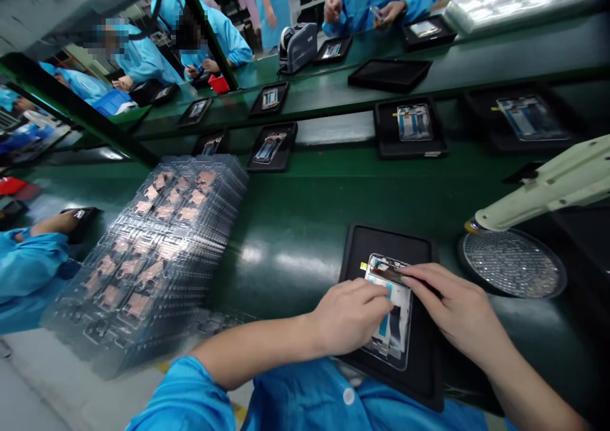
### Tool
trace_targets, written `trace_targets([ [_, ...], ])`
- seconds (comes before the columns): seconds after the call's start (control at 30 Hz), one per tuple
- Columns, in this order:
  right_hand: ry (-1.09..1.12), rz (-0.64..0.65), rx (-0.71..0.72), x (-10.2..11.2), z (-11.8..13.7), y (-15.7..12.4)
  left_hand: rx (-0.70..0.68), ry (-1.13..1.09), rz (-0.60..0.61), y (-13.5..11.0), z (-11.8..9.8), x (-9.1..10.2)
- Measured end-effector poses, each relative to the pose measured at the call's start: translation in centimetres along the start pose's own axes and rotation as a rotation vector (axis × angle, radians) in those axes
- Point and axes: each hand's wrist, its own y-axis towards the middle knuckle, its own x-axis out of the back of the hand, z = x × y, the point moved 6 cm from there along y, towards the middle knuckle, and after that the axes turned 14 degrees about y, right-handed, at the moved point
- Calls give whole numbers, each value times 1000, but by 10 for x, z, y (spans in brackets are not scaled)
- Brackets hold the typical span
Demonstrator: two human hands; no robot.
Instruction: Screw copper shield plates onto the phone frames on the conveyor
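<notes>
A silvery phone frame point(403, 329) with blue strips and a small yellow tab lies in a black tray point(369, 237) in front of me. Across its upper end is a narrow, dark, flat part point(385, 272), whose exact kind I cannot tell. My right hand point(455, 307) pinches the right end of this part between thumb and fingers. Over the left side of the frame, my left hand point(352, 316) has its fingers curled together, with the tips against the frame's middle. Whatever lies between those fingertips is hidden.
Left stands a tall stack of clear plastic trays point(157, 246) with copper-coloured pieces. At right, a pale jointed arm point(548, 186) reaches over a round studded disc point(512, 262). Black trays with phone frames point(413, 123) line the green bench point(305, 208). Co-workers in blue sit beyond and at left.
</notes>
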Motion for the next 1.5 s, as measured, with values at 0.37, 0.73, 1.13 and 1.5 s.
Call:
trace_targets([
  [0.37, -61, 72, 77, -5, 1, 4, 13, -2, -97, -15, -5, -10],
  [0.73, -396, 187, 233, -22, 2, -21, 59, 11, 28, 14, 31, 0],
  [1.13, -393, -516, 267, 41, 23, -14, -64, -21, 35, 35, 43, -12],
  [1.5, 307, -650, 121, 104, 0, 93, 136, -16, 78, 38, 59, -25],
])
